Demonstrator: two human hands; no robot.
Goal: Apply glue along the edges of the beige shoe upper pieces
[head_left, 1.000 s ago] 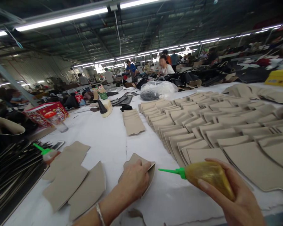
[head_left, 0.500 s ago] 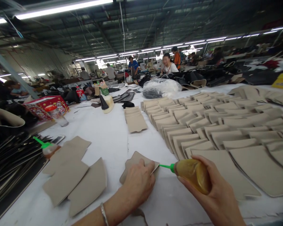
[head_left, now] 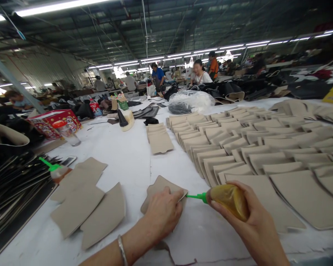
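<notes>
On our strip-lit white table (head_left: pixel 122 157), our left hand (head_left: pixel 165 212) clasps a beige panel (head_left: pixel 156 189); our right hand (head_left: pixel 251 214), four o'clock, wraps an amber-filled plastic bottle (head_left: pixel 229 200).

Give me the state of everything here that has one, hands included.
Held bottle, tipped sideways, green nozzle on, tip at edge of beige piece
Right hand, closed around bottle
Left hand, resting on beige piece
Second bottle, nozzle on, apparently lying on its side
Clear jar, lid on
Phone, lit or dark unclear
Loose beige pieces, overlapping
Rowed beige pieces, overlapping
Ceiling lights, lit
</notes>
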